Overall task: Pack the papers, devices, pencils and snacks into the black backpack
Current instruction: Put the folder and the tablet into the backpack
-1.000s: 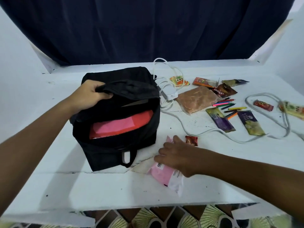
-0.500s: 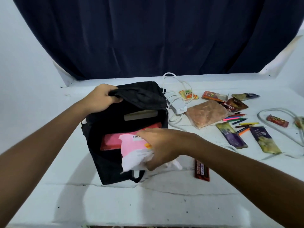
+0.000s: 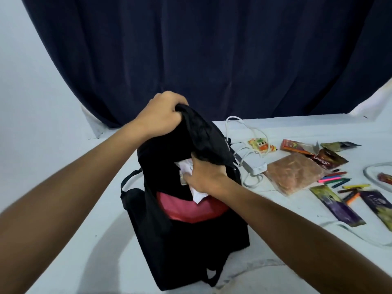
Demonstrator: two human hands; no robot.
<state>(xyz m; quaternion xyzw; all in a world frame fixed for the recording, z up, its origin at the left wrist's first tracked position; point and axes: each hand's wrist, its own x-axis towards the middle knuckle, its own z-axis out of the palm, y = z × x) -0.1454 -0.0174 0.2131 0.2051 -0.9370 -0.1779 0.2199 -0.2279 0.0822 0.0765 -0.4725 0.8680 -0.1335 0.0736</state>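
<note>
Two hands on black backpack (image 3: 186, 240), upright on white table (image 3: 84, 262). Left hand (image 3: 161, 115) clenches top flap, pulling up. Right hand (image 3: 203, 177), below left grip, clutches white-pink packet (image 3: 186, 166) inside bag mouth. Red folder (image 3: 191, 211) just beneath right grip. Pencils (image 3: 337, 183), snack packets (image 3: 337, 206), charger (image 3: 252, 164) well right of it.

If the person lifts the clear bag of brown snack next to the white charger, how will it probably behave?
The clear bag of brown snack lies flat and looks like thin, glossy plastic, so it will probably sag if lifted by one edge and may feel slippery. Its filling looks loose and spread out, so it could shift towards the lower end. It seems unlikely to roll. The white charger lies beside it.
</note>
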